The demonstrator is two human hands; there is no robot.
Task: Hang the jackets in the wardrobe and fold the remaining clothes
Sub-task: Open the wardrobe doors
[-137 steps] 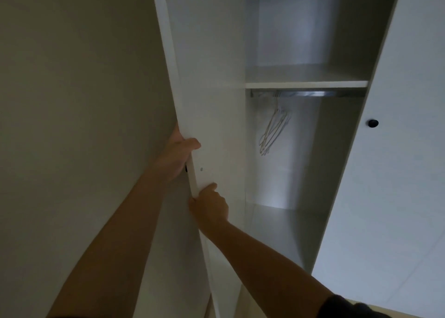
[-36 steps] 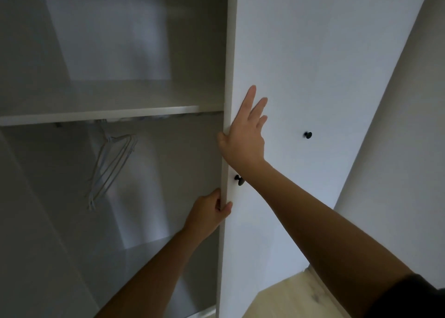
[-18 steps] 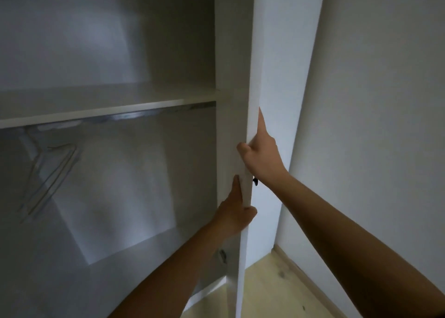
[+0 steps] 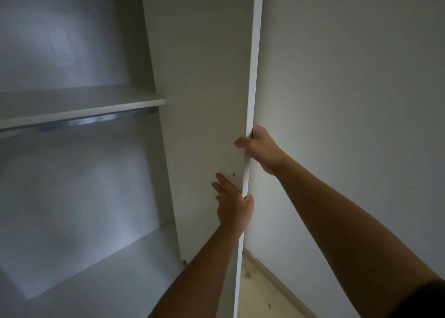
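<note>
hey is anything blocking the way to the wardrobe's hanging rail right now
Nothing visible does. The wardrobe door is swung wide, with the left hand and the right hand both gripping its front edge. Nothing shows in the space below the hanging rail.

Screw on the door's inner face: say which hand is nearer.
Left. The left hand holds the door edge just below the screw; the right hand grips the edge higher up.

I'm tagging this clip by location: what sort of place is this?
Likely a bedroom: a white wardrobe with its door open, a shelf above a metal hanging rail, beside a plain wall.
</note>
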